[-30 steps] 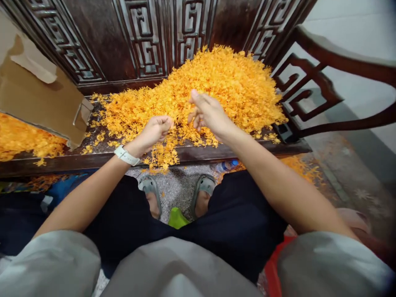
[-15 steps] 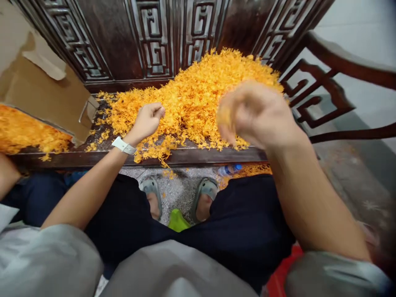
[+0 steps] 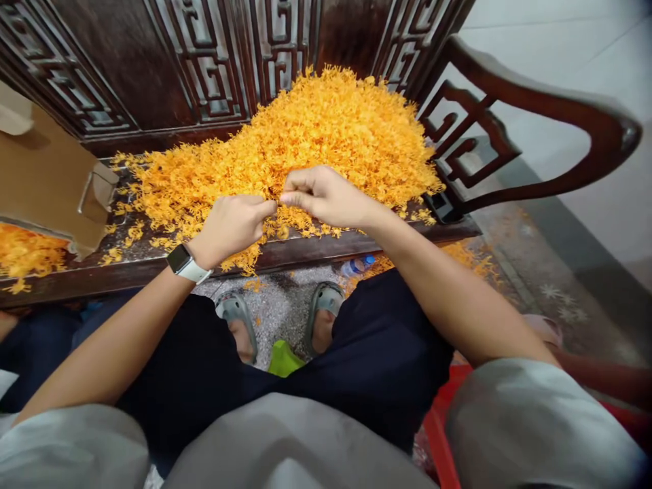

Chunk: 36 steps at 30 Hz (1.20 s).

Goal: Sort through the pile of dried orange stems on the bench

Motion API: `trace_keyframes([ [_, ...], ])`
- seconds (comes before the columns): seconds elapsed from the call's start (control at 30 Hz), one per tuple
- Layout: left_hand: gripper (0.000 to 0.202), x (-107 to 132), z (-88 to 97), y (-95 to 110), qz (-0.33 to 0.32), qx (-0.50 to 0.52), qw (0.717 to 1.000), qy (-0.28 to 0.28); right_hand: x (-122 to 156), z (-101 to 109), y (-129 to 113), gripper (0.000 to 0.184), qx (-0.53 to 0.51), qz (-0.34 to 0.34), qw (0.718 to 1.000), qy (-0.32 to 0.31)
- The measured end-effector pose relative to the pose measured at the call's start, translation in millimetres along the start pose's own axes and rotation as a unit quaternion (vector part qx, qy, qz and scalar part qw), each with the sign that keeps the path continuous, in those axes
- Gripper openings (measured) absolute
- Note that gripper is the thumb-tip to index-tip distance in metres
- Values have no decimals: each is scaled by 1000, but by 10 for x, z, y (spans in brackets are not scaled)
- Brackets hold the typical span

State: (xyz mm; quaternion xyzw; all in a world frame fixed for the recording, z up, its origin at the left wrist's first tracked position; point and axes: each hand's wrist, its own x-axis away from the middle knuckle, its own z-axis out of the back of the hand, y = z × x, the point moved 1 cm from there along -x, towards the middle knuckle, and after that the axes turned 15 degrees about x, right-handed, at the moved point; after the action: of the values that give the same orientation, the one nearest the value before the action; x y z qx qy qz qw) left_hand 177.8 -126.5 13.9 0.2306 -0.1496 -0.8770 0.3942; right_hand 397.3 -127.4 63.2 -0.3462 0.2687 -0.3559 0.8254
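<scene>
A large heap of small spiky orange pieces lies on a dark wooden bench seat, spread thinner toward the left. In front of the heap, my left hand is closed in a pinch, a smartwatch on its wrist. My right hand pinches too, thumb against forefinger, its tips almost meeting those of the left. Whatever sits between the fingertips is too small to make out against the orange. Both hands hover over the heap's front edge.
At left stands an open cardboard box, with more orange pieces beyond its edge. A carved wooden armrest bounds the right. Below the bench lies a plastic bottle. Part of another person shows at far left.
My right hand has come down and left from above the heap to meet my left hand. The left hand shifts slightly and turns, bringing the watch face into sight. The view has swung right.
</scene>
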Motion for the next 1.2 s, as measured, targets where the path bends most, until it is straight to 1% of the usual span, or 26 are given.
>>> trace_keyframes([
  [0.1, 19, -14, -151, -206, 51, 45, 998, -9, 246, 267, -439, 34, -108, 88, 986, 91],
  [0.13, 20, -16, -191, -294, 79, 62, 995, -9, 319, 415, -520, 26, -150, 124, 967, 162],
  [0.2, 27, -26, -237, -443, 125, 123, 984, 18, 366, 687, -502, 26, -186, 141, 946, 226],
  [0.23, 28, -35, -243, -485, 138, 167, 975, 50, 334, 784, -404, 25, -201, 122, 940, 246],
  [0.3, 25, -67, -235, -485, 153, 269, 944, 112, 192, 846, -90, 28, -216, 36, 942, 255],
  [0.37, 21, -112, -208, -388, 167, 360, 906, 147, 39, 758, 273, 46, -164, -107, 943, 269],
  [0.4, 21, -136, -189, -317, 172, 394, 890, 152, -25, 678, 422, 49, -121, -152, 945, 262],
  [0.47, 24, -179, -142, -164, 175, 434, 870, 154, -130, 480, 598, 50, -63, -178, 961, 203],
  [0.53, 28, -209, -103, -35, 168, 440, 868, 155, -203, 264, 596, 45, -33, -142, 984, 106],
  [0.57, 28, -221, -94, 6, 163, 434, 872, 156, -222, 163, 540, 43, -14, -117, 991, 67],
  [0.63, 23, -244, -94, 13, 149, 400, 888, 172, -213, 4, 352, 40, 49, -74, 996, 30],
  [0.7, 14, -264, -109, -99, 143, 335, 909, 203, -135, -82, 104, 41, 101, -20, 995, 8],
  [0.73, 11, -271, -116, -193, 154, 300, 915, 219, -73, -97, -29, 42, 97, 23, 995, -30],
  [0.77, 10, -275, -117, -300, 177, 274, 916, 232, 0, -95, -156, 42, 69, 74, 991, -92],
  [0.8, 10, -276, -110, -405, 207, 260, 912, 239, 76, -77, -266, 40, 26, 128, 976, -176],
  [0.83, 10, -275, -95, -494, 239, 265, 903, 239, 145, -42, -346, 38, -20, 170, 949, -263],
  [0.87, 10, -273, -71, -553, 263, 291, 890, 232, 194, 8, -386, 36, -64, 193, 923, -327],
  [0.9, 10, -272, -41, -571, 273, 337, 873, 222, 211, 71, -382, 34, -109, 196, 912, -342],
  [0.93, 11, -270, -6, -546, 268, 397, 853, 207, 192, 141, -332, 35, -155, 178, 923, -303],
  [0.97, 14, -267, 30, -480, 253, 467, 827, 184, 144, 213, -239, 37, -197, 141, 946, -214],
  [1.0, 16, -263, 65, -383, 235, 536, 795, 160, 82, 278, -113, 38, -233, 89, 964, -97],
  [1.03, 18, -257, 98, -267, 220, 598, 759, 134, 19, 324, 32, 38, -255, 31, 966, 18],
  [1.07, 20, -250, 125, -144, 211, 645, 726, 111, -38, 341, 176, 37, -258, -25, 960, 106],
  [1.1, 22, -243, 145, -27, 206, 675, 702, 94, -85, 325, 303, 37, -243, -74, 955, 154],
  [1.13, 25, -237, 157, 74, 206, 691, 687, 86, -123, 277, 400, 38, -218, -108, 956, 164],
  [1.2, 29, -234, 151, 210, 216, 692, 683, 92, -164, 117, 479, 41, -166, -121, 972, 117],
])
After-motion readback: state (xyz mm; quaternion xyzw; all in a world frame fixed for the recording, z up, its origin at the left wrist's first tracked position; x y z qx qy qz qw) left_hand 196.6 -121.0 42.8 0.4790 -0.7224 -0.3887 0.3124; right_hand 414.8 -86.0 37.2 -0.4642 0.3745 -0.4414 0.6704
